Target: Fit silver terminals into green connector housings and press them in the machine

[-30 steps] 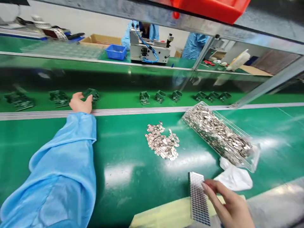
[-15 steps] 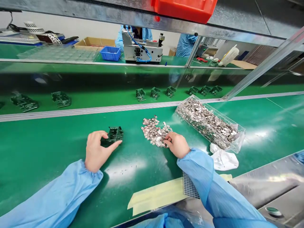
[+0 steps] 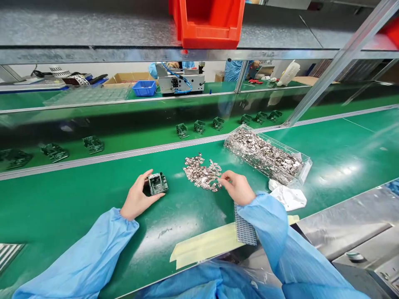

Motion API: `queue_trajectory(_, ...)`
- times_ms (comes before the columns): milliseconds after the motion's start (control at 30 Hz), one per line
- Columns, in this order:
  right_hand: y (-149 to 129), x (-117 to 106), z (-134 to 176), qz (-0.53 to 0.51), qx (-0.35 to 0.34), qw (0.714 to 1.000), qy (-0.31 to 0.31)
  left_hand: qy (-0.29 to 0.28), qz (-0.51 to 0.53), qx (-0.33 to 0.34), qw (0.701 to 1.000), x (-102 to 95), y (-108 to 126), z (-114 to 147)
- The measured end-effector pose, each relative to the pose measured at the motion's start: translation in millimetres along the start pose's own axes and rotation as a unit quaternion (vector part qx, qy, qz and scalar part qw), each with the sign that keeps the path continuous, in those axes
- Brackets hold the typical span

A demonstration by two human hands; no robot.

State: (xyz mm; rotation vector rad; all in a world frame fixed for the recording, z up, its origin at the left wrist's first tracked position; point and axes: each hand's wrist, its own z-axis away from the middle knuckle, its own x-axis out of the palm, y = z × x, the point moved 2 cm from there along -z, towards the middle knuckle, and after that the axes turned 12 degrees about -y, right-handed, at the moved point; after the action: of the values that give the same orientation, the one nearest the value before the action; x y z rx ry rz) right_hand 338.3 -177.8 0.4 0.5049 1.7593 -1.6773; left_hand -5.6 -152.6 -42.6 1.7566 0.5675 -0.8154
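My left hand [image 3: 139, 198] grips a small green circuit board assembly [image 3: 158, 184] by its sides, thumb at the near edge and fingers at the far edge. The assembly is box-shaped, with boards standing up around a hollow middle. At the right edge of a loose pile of small silvery metal pieces [image 3: 201, 172], the thumb and fingers of my right hand [image 3: 238, 189] are pinched together. Whatever lies between those fingertips is too small to make out. Behind the right hand stands a long clear plastic box [image 3: 303, 177] filled with the same metal pieces.
Several similar board assemblies [image 3: 93, 144] stand in a row beyond the metal rail [image 3: 149, 150]. A white cloth-like item [image 3: 288, 197] lies by the box. Near the front edge are yellow tape [image 3: 207, 245] and a grey gridded sheet [image 3: 245, 226]. A red bin [image 3: 212, 37] sits overhead.
My left hand has tilted the board assembly, so its hollow inside now faces me more. My right fingers have drawn slightly back from the pile. The head view has tipped upward.
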Motion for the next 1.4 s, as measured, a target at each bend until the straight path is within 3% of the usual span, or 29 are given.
queue_trajectory(100, -4.0, -7.0, 40.9, -0.13, -0.006, 0.991, 0.018, 0.066, 0.092, 0.028, 0.993, 17.8, 28.4, 8.9)
queue_trajectory(167, -3.6, -4.5, 74.3, -0.195, 0.0, 0.98, 0.031, 0.067, 0.194, 0.031, 0.978, 37.4, 55.3, 14.5)
queue_trajectory(333, -2.0, 14.2, 146.2, -0.249, 0.005, 0.963, 0.1, -0.052, 0.405, 0.045, 0.912, 87.7, 132.7, 25.8)
queue_trajectory(500, -2.9, 19.4, 176.2, -0.295, 0.079, 0.923, 0.236, -0.171, 0.451, 0.055, 0.874, 115.2, 182.7, 38.3)
queue_trajectory(667, -9.3, 21.5, 172.9, -0.231, 0.03, 0.944, 0.233, -0.241, 0.474, 0.052, 0.845, 128.1, 189.3, 49.3)
queue_trajectory(867, -12.4, 32.5, 156.9, -0.159, 0.006, 0.961, 0.225, -0.26, 0.465, 0.065, 0.844, 128.1, 183.6, 53.4)
queue_trajectory(1067, -12.2, 42.1, 153.4, -0.121, 0.019, 0.959, 0.255, -0.27, 0.454, 0.068, 0.846, 127.9, 183.3, 56.1)
queue_trajectory(1400, -13.3, 51.8, 153.0, -0.079, 0.034, 0.952, 0.295, -0.305, 0.487, 0.058, 0.816, 130.7, 182.8, 62.2)
